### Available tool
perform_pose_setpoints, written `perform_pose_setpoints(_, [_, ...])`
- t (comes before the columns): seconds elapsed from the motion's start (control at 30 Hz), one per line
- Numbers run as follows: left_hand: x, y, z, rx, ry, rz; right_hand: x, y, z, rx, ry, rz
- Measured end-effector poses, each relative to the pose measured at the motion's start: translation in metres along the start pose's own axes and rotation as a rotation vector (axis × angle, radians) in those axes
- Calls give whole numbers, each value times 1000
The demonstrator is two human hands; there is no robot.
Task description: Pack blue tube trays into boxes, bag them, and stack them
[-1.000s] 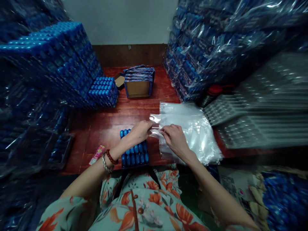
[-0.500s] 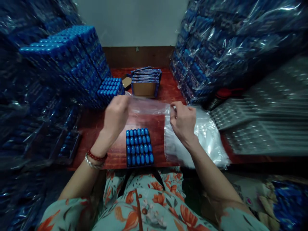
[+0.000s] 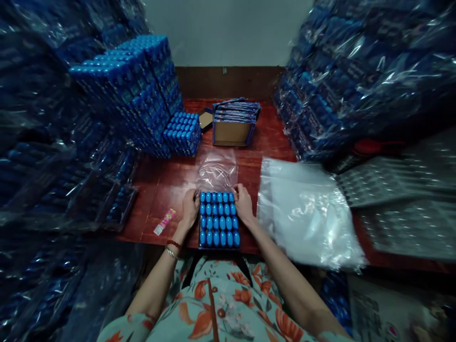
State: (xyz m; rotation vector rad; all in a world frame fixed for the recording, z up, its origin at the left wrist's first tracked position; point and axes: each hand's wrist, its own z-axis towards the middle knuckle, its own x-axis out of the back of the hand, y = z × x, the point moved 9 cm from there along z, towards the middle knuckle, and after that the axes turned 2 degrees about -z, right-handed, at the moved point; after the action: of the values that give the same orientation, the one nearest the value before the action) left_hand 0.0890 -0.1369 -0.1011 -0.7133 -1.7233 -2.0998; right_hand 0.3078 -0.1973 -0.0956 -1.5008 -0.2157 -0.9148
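A clear plastic bag [image 3: 217, 171] lies flat on the table, its near edge at the far end of a tray of blue, glossy, rounded-top pieces [image 3: 219, 223] set in rows. My left hand [image 3: 191, 207] is closed at the tray's far left corner, fingertips pinching the bag's edge. At the far right corner my right hand [image 3: 243, 203] pinches the other side of the bag's edge. Whether the tray's far end sits inside the bag mouth is hard to make out. To the right lies a pile of clear bags [image 3: 302, 213].
Tall stacks of blue packs [image 3: 121, 80] rise on the left, with one small block [image 3: 182, 133] beside them. Folded cartons [image 3: 233, 126] stand at the back. Wrapped packs [image 3: 320, 80] and clear moulded trays [image 3: 399, 204] occupy the right. A pink label strip [image 3: 165, 222] lies left of my hand.
Both hands have come down and nearer with the bag, from stretched above the table to the tray's far corners. The bag now lies on the table. The view has shifted left.
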Motion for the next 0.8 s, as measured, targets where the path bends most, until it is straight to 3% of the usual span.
perform_pose_setpoints(0.13, [-5, 1, -28, 64, -21, -94, -2, 5, -31, -47, 10, 99])
perform_pose_setpoints(0.27, [6, -8, -53, 175, 39, -148, 0, 12, -54, -135, 73, 291])
perform_pose_setpoints(0.43, [17, -24, -52, 270, 107, -170, -19, 26, -49, -322, -16, 438])
perform_pose_setpoints(0.57, [12, -26, -47, 271, -26, -158, -20, 26, -45, -299, -72, 391])
perform_pose_setpoints(0.8, [16, -21, -68, 279, -263, -26, -7, 5, -59, -130, -198, 117])
